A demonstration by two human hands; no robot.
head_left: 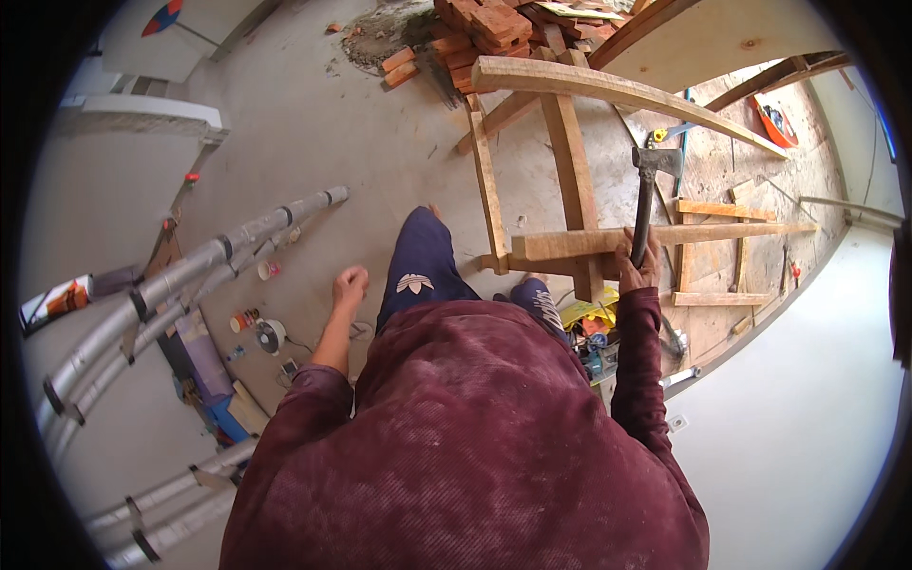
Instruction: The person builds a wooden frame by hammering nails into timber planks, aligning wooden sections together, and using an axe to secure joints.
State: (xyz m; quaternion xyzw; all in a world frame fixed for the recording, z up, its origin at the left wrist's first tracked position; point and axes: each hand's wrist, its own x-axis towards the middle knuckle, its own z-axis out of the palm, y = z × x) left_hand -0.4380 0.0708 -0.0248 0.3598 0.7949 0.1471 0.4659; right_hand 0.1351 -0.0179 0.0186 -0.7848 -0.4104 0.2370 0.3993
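Note:
My right hand (639, 264) is wrapped round the dark handle of a hatchet (643, 204), whose grey metal head points away from me. The hand is right beside the near beam (560, 245) of a wooden sawhorse-like frame; whether it touches the wood I cannot tell. A curved far beam (617, 90) tops the same structure, with slanting legs between. Out to the left of my body, my left hand (351, 287) hangs in the air with its fingers curled in. Nothing shows in it.
A silver ladder (228, 249) leans along the left side. Red bricks (489, 38) are piled at the far side. A small wooden frame (727, 252) lies at the right, near an orange hard-hat-like object (774, 123). Tools in a yellow bag (591, 318) sit by my right foot.

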